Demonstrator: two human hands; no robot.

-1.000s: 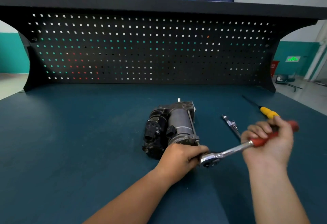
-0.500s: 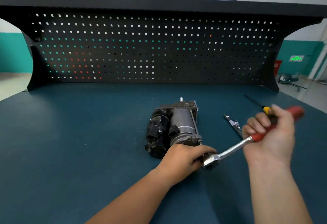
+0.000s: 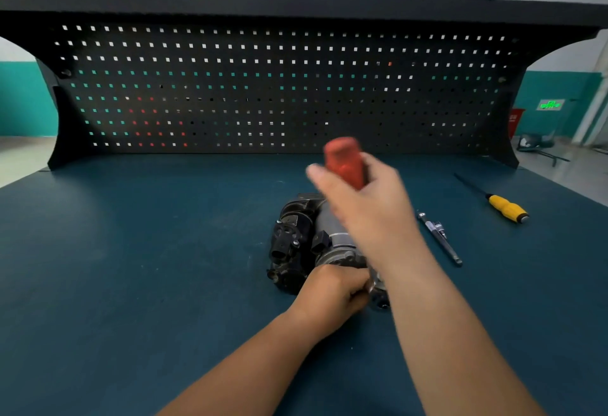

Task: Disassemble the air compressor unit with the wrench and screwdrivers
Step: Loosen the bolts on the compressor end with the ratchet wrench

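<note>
The dark air compressor unit (image 3: 296, 244) lies on the blue bench mat, mid-table. My left hand (image 3: 332, 294) is curled at its near end, gripping the ratchet wrench's metal head (image 3: 378, 290) where it meets the unit. My right hand (image 3: 365, 205), blurred with motion, grips the wrench's red handle (image 3: 343, 160), which now points up and away above the compressor. My right forearm hides the wrench shaft and part of the unit's silver cylinder.
A slim metal screwdriver (image 3: 439, 238) lies right of the unit, and a yellow-handled screwdriver (image 3: 503, 206) lies farther right. A black pegboard back panel (image 3: 279, 86) closes off the rear of the bench. The bench's right edge (image 3: 566, 185) is close to the yellow tool.
My right hand has swung the red handle from the right side up and leftwards over the compressor. My left hand has stayed on the wrench head.
</note>
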